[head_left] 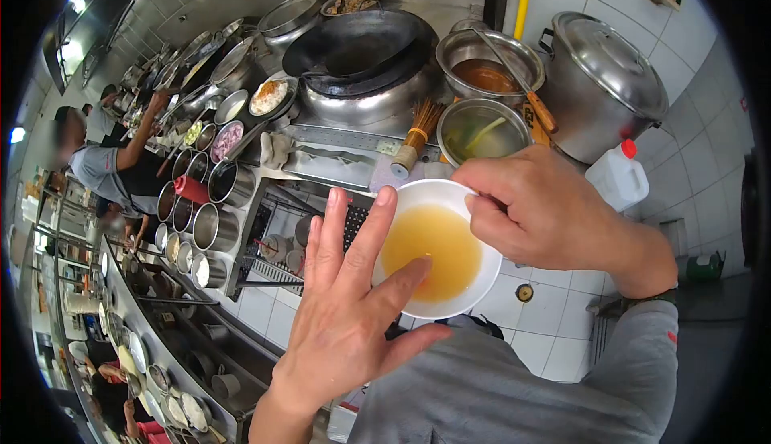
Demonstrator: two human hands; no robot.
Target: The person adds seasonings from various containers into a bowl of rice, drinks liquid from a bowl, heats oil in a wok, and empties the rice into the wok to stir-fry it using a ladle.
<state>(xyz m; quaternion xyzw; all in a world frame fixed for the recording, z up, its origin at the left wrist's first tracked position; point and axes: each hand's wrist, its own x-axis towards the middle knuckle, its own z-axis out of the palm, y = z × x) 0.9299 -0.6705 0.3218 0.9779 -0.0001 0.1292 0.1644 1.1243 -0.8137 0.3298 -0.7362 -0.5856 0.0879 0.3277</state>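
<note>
A white bowl of cloudy yellow liquid is held in front of my body. Thumb and fingers of my right hand pinch its upper right rim. My left hand is over the bowl's left side, fingers stretched out and apart. One fingertip points down at the liquid; whether it touches the surface I cannot tell. Behind the bowl, on the counter, are a bamboo brush and a metal bowl of clear liquid with green stalks.
At the back stands a black wok on a burner. A bowl of brown sauce with a wooden-handled ladle and a lidded stockpot are to the right, near a white jug. Several steel containers line the left; a co-worker stands beyond.
</note>
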